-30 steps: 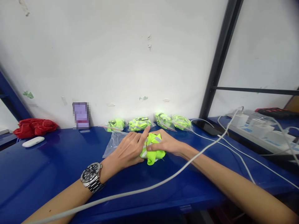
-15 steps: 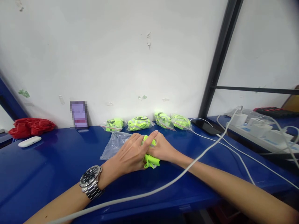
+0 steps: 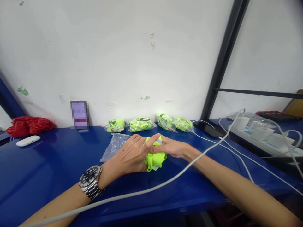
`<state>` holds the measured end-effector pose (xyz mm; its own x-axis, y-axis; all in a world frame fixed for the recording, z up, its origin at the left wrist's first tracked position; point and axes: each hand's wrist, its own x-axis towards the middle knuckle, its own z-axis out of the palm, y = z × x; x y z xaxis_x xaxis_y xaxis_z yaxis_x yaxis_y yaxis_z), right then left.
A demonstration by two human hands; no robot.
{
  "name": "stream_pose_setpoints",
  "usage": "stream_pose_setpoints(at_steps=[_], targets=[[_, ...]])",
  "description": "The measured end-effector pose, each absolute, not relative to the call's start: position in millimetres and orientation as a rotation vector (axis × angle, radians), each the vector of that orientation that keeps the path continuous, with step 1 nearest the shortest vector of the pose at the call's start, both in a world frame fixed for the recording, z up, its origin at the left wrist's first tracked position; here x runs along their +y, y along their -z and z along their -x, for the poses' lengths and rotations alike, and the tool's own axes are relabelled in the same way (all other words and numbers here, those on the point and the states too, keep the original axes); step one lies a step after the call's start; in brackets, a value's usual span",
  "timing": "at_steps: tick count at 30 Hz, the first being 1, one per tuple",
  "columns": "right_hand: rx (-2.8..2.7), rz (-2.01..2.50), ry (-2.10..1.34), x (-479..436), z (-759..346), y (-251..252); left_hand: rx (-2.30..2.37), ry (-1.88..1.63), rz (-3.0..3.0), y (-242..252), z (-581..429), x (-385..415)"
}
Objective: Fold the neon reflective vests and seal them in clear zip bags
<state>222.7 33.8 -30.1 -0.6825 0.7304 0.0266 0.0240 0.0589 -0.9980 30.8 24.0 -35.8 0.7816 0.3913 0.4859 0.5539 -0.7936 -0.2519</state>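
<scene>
Both of my hands hold one rolled bundle of neon-yellow reflective fabric (image 3: 157, 160) with a grey band, above the front middle of the table. My left hand (image 3: 133, 154), with a watch on its wrist, wraps the bundle's left side. My right hand (image 3: 171, 147) grips its right and upper side, thumb laid across the top. The far fingers are hidden behind the fabric. An open clear plastic bag (image 3: 112, 147) lies flat behind my left hand. Behind that, several zip bags with similar yellow fabric, one bag (image 3: 141, 124) among them, line the wall.
A white cable (image 3: 151, 189) crosses in front of my forearms. On the blue table (image 3: 59, 160) stand a phone (image 3: 80, 115) against the wall, a white earbud case (image 3: 28, 141) and a red bag (image 3: 30, 126). To the right are a dark phone (image 3: 208, 129) and a power strip with chargers (image 3: 260, 130).
My right hand has shifted slightly right and turned, and its thumb now lies across the bundle. More of the yellow fabric shows between my hands. My left hand stays nearly in place.
</scene>
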Motion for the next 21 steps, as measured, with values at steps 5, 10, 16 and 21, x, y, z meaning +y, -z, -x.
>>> stream_pose_setpoints(at_steps=[5,10,16,21], targets=[[-1.972,0.833,-1.264,32.2,-214.9,31.8,-0.848,0.572,2.655,36.0,-33.3,20.0],[-2.085,0.951,-0.941,27.0,-202.7,32.4,-0.897,0.56,2.745,30.6,-34.7,14.4],[-2.172,1.178,-0.564,25.6,-191.6,35.6,-0.914,0.588,2.789,30.5,-34.4,15.2],[-2.171,1.26,-0.498,25.7,-188.6,34.3,-0.948,0.561,2.79,29.1,-36.2,14.8]])
